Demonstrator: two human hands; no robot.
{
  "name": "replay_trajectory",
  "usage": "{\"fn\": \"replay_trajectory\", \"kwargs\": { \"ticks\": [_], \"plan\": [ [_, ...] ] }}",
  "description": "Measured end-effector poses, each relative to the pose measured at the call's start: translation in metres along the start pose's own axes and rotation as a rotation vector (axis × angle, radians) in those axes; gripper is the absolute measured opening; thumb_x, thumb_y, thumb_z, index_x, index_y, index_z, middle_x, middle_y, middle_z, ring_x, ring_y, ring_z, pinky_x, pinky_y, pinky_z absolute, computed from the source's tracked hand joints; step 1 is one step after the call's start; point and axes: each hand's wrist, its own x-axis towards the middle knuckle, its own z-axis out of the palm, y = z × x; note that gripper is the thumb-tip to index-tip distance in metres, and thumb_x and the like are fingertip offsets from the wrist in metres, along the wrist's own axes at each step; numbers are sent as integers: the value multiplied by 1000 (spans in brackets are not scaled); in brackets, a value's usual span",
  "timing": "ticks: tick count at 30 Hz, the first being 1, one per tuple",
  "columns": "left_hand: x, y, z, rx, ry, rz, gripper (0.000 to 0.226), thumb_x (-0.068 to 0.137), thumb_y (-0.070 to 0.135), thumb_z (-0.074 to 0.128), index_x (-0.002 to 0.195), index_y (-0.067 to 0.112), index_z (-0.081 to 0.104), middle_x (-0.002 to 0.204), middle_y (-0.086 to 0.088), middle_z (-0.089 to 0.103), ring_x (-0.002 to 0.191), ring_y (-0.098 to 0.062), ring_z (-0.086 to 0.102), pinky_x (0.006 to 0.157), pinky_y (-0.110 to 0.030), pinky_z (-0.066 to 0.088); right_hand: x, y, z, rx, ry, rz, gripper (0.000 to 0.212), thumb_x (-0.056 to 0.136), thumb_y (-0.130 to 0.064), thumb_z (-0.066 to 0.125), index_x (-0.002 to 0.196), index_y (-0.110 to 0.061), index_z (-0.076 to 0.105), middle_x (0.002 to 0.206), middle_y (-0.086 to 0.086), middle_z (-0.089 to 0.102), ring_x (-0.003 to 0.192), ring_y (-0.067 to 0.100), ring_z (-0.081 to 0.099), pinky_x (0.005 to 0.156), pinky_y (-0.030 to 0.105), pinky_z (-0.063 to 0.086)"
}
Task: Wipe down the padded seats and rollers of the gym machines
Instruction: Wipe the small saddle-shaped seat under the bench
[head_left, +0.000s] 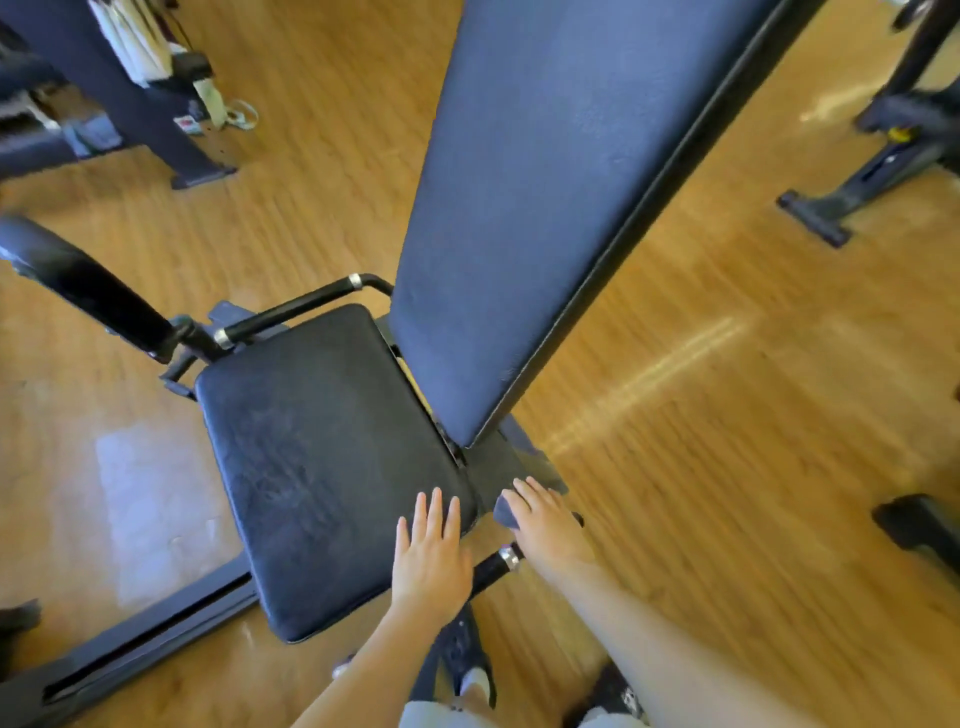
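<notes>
Bare forearms, pale shorts (431, 714), dark patterned shoes (470, 654).

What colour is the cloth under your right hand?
Dark grey cloth, partly covered by the right hand; seen in the head view, beside the black padded seat.

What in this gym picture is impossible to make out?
- Cloth: mostly hidden under the right hand, so its size and shape are unclear.
- Backrest: its top is cut off by the upper edge.
- Machines at far left: blurred and cut off, type unclear.
- Floor: smeared by motion blur.
</notes>
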Motion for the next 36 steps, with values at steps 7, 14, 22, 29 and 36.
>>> {"fn": "replay_trajectory", "kwargs": {
  "ticks": [7,14,22,29,36],
  "plan": [
    [20,133,-47,161,45,285,62,102,41,23,151,15,-2,159,-8,-9,145,-25,-10,117,-45,2,-72,97,-58,75,177,261,51,99,-17,38,146,-10,19,152,8,22,136,26,28,108,34,25],
    [25,279,-72,253,98,457,61,101,41,22,152,16,-1,159,-6,-11,145,-24,-11,117,-43,3,-153,212,-99,99,268,463,58,99,-13,40,148,-9,10,156,11,7,142,26,13,114,36,14],
    [16,458,-89,260,178,631,59,102,40,21,151,17,-1,159,-5,-10,145,-22,-11,118,-43,2,-247,342,-142,68,382,626,64,99,-25,41,149,-10,4,157,8,-2,144,22,-1,115,37,4],
    [35,565,-95,299,167,754,61,101,41,23,152,17,-1,159,-4,-5,146,-20,-8,118,-43,2,-283,427,-157,46,378,711,58,98,-23,38,148,-10,13,156,6,14,144,19,9,115,36,6],
    [108,646,-107,317,138,809,60,101,39,22,152,16,-1,159,-4,-4,146,-20,-6,116,-41,-1,-260,518,-178,24,313,763,56,100,-21,33,149,-10,8,157,5,3,144,20,1,115,37,4]
  ]
}}
